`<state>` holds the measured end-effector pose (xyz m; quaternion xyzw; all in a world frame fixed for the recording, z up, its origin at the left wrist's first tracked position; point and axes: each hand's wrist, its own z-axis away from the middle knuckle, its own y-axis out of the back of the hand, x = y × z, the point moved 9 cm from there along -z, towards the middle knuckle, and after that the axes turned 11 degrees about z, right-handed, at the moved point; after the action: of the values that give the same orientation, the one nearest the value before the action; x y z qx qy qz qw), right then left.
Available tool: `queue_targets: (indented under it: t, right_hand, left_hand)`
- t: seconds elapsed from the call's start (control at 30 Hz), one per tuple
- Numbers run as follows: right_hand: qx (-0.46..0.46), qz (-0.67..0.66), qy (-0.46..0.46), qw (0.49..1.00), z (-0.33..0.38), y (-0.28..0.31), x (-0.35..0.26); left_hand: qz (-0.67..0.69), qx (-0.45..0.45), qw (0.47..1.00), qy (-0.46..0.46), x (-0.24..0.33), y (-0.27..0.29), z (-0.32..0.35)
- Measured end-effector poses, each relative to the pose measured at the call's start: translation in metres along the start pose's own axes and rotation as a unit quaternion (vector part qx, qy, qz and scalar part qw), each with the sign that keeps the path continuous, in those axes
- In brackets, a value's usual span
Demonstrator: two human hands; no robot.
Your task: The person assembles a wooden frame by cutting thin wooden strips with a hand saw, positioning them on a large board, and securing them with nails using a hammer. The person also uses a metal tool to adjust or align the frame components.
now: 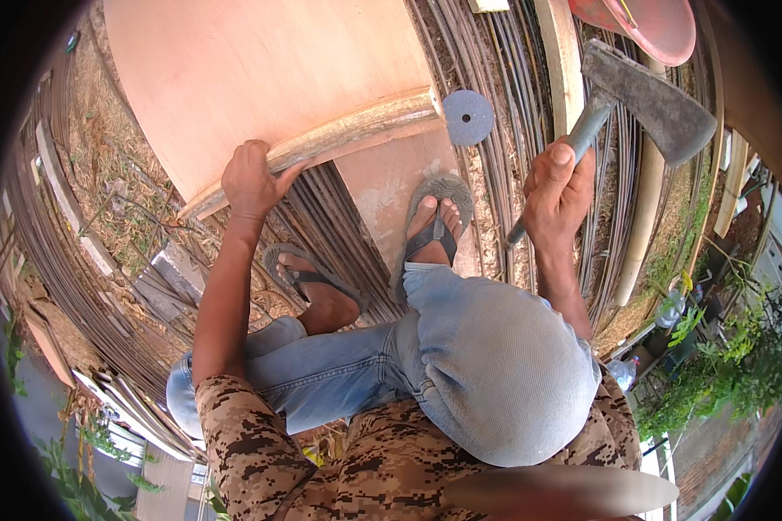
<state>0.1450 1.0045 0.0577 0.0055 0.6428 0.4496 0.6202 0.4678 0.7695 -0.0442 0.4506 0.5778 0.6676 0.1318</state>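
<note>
My right hand [561, 195] is closed round the grey metal handle of a hatchet [656, 100], held up on the right with its broad dark blade pointing away to the right. On the left, my left hand [254, 181] grips a rough wooden batten [347, 128], thumb on its near side. The batten lies slantwise along the near edge of a large plywood sheet [261, 65]. Whether it is fixed to the sheet, I cannot tell. A dark blue abrasive disc [478, 132] with a centre hole lies just past the batten's right end.
Long metal rods [326, 217] spread under and around my sandalled feet. My right foot [434, 221] rests on a narrow board [382, 187]. At the upper right are a reddish basin [665, 30] and a pale timber [560, 65]. Green plants [721, 365] grow at the right.
</note>
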Motion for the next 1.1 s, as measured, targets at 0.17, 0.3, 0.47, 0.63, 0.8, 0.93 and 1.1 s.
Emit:
queue_targets:
  t: [0.17,0.3,0.47,0.63,0.8,0.93,1.1]
  right_hand:
    - [-0.228,0.273,-0.047,0.933,0.027,-0.062,0.037]
    - [-0.182,0.107,-0.089,0.973,0.032,-0.052,0.058]
    - [-0.205,-0.128,-0.277,0.93,0.036,-0.04,0.073]
    - [-0.336,-0.017,-0.315,0.887,0.064,-0.081,0.073]
    - [-0.235,-0.182,-0.266,0.917,0.06,-0.082,0.059]
    - [-0.316,-0.058,-0.279,0.905,0.063,-0.087,0.065]
    - [-0.257,-0.068,-0.242,0.933,0.035,-0.095,0.068]
  left_hand:
    - [-0.001,0.039,0.999,-0.031,0.003,0.006,-0.001]
    - [-0.015,0.047,0.998,-0.036,0.003,0.008,0.0]
    - [0.004,0.068,0.997,-0.047,0.002,0.011,0.004]
    - [-0.025,0.074,0.995,-0.054,0.001,0.011,0.007]
    - [-0.024,0.071,0.997,-0.035,-0.002,0.009,0.009]
    - [-0.01,0.076,0.996,-0.034,-0.003,0.01,0.01]
    - [0.004,0.091,0.996,0.022,-0.006,0.019,0.026]
